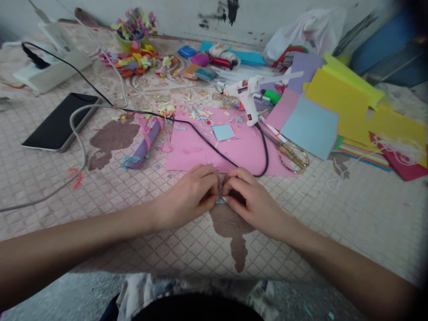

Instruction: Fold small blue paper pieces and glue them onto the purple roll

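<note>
Both hands meet near the front of the table. My left hand (195, 189) is closed, its thumb and fingers pinching the left side of a small piece of light blue paper (220, 200). On the other side my right hand (249, 196) pinches the same piece, which is mostly hidden by the fingers. Just beyond them lies a pink sheet (194, 156) with paper scraps and a light blue square (224, 132) on it. To the left rests a purple paper roll (144, 145) with pink and blue strips.
A white hot glue gun (248, 98) stands behind the pink sheet, its black cord (214, 145) crossing it. Gold-handled scissors (294, 156) lie right, beside coloured paper sheets (344, 102). A phone (62, 121) and a power strip (53, 69) are at left. Paper flowers (135, 24) stand behind.
</note>
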Demonstrator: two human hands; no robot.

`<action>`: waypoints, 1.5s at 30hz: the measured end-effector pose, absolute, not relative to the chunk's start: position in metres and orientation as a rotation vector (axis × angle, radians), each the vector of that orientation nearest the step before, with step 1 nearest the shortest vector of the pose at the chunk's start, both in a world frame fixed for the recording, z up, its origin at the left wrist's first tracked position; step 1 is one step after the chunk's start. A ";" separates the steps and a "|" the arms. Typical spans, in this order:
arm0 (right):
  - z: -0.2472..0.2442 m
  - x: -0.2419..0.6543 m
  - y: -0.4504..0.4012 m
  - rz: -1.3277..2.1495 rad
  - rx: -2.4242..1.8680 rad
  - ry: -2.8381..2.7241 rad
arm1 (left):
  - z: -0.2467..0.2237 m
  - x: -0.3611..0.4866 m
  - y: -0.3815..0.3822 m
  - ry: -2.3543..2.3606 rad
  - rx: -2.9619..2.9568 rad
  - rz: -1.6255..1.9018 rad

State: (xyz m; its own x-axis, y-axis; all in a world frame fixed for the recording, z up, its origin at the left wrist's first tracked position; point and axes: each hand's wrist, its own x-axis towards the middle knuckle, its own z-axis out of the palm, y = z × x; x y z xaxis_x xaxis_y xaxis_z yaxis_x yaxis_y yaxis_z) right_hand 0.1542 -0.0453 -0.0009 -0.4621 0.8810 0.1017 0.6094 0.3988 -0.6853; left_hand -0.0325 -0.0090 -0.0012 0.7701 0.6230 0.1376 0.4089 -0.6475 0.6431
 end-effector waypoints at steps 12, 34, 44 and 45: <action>-0.005 0.172 -0.052 0.683 -0.972 -2.296 | -0.002 -0.033 -0.008 0.761 2.353 0.440; -0.004 0.174 -0.058 0.506 -0.934 -2.558 | -0.001 -0.033 -0.003 0.776 2.272 0.417; -0.005 0.174 -0.058 0.516 -0.934 -2.557 | 0.000 -0.038 -0.001 0.739 2.207 0.420; -0.005 0.174 -0.058 0.519 -0.939 -2.562 | 0.000 -0.037 -0.002 0.752 2.219 0.435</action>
